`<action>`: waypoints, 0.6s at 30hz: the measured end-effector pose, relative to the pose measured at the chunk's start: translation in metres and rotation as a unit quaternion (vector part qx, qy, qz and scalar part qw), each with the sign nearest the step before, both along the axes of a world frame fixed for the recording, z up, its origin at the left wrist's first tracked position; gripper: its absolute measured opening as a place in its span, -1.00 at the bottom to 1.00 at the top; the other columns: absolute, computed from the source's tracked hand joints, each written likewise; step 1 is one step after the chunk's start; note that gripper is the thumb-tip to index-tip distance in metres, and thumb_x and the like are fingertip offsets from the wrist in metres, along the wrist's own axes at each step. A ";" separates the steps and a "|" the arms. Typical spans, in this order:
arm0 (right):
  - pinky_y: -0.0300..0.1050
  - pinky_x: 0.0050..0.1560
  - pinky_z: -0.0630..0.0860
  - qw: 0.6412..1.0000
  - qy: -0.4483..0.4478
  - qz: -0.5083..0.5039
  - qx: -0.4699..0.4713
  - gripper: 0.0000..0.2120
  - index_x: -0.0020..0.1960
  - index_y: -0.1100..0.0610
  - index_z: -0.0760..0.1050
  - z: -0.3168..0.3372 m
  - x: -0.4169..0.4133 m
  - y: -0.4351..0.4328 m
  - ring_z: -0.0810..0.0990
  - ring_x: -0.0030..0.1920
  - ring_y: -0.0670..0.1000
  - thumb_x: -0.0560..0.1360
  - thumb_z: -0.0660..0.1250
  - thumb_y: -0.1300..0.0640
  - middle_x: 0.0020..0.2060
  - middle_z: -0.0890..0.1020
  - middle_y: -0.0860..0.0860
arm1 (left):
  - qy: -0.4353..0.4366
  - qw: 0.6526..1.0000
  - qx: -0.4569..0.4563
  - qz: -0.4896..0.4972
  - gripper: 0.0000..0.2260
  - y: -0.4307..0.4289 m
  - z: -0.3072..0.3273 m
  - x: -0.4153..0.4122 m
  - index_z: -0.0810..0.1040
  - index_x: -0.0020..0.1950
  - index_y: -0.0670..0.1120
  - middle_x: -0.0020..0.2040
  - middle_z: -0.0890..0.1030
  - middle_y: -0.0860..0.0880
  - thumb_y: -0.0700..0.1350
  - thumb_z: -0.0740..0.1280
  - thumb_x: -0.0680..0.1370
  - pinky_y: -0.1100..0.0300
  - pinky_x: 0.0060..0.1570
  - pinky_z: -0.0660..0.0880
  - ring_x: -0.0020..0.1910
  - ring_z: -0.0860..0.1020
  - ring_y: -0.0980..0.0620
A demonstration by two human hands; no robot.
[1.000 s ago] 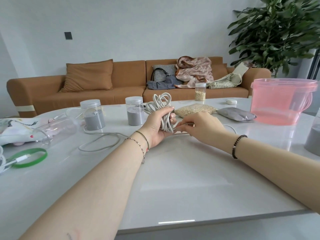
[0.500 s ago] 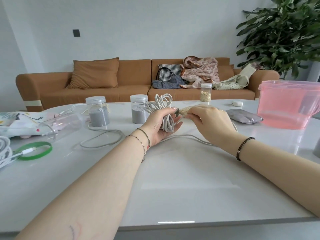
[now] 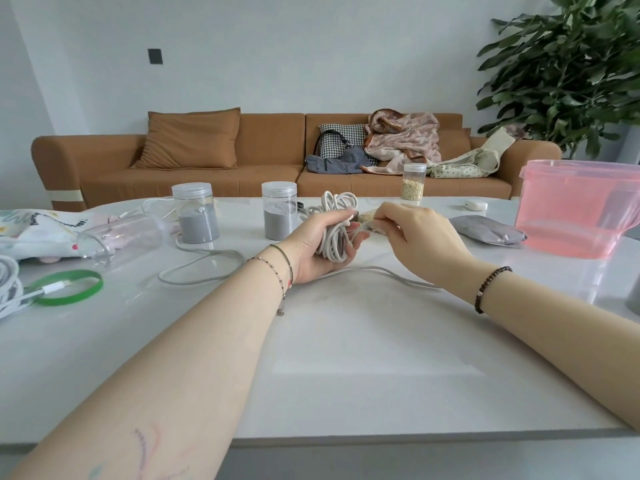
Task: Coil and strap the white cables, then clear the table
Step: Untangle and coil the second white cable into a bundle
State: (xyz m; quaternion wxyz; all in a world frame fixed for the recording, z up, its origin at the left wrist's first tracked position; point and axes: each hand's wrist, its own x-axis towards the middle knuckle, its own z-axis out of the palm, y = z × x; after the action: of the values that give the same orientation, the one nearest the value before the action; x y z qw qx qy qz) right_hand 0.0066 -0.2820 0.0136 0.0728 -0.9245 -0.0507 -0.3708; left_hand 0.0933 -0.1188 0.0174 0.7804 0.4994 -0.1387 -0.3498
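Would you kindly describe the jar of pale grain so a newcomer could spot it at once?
Look to the white table's far edge, before the brown sofa. A small jar stands there, right of the cable coil. It holds pale grain, whereas the nearest jar leftwards holds grey powder.

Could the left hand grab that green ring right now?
Probably not yet: the left hand grips the cable bundle. The bare table between it and the green ring looks free, though.
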 end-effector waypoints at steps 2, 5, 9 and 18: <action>0.08 -0.21 0.51 1.000 -0.001 0.011 0.012 -0.85 -0.02 0.06 0.53 0.000 0.000 0.000 0.51 -0.20 0.15 0.62 0.23 0.03 -0.18 0.61 -0.04 | 0.002 1.000 0.008 -0.014 -0.76 0.002 0.000 0.000 0.52 -0.05 -0.19 -0.25 0.62 -0.13 -0.01 0.38 0.58 0.32 -0.44 0.45 -0.35 0.51 0.08; -0.04 -0.31 0.44 0.999 -0.025 -0.019 0.032 -0.71 -0.18 0.03 0.48 -0.001 -0.001 -0.001 0.48 -0.28 0.08 0.56 0.28 -0.16 -0.31 0.58 -0.08 | -0.019 0.999 0.030 -0.027 -0.66 0.002 0.001 -0.002 0.51 -0.10 -0.18 -0.33 0.54 -0.06 0.12 0.35 0.58 0.35 -0.45 0.36 -0.43 0.43 0.11; -0.14 -0.40 0.21 0.992 -0.030 -0.106 0.061 -0.49 -0.30 0.11 0.40 0.002 0.000 -0.004 0.48 -0.33 0.07 0.47 0.29 -0.34 -0.44 0.51 -0.04 | -0.045 0.997 0.049 -0.035 -0.53 0.001 0.003 -0.004 0.47 -0.05 -0.16 -0.37 0.48 -0.04 0.28 0.28 0.56 0.36 -0.45 0.24 -0.49 0.37 0.13; -0.01 -0.50 0.41 0.987 -0.103 0.027 -0.122 -0.69 -0.03 0.07 0.44 -0.005 0.008 -0.016 0.51 -0.37 0.18 0.64 -0.01 -0.05 -0.23 0.58 -0.03 | -0.038 0.995 0.081 -0.036 -0.53 0.002 0.005 -0.003 0.45 0.14 -0.15 -0.40 0.49 -0.09 0.27 0.20 0.60 0.39 -0.64 0.23 -0.57 0.35 0.13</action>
State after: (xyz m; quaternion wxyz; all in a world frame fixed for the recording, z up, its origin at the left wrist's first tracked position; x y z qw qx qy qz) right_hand 0.0141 -0.2976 0.0083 -0.0361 -0.8814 -0.1281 -0.4533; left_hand 0.0906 -0.1169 0.0222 0.7182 0.5688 -0.1579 -0.3686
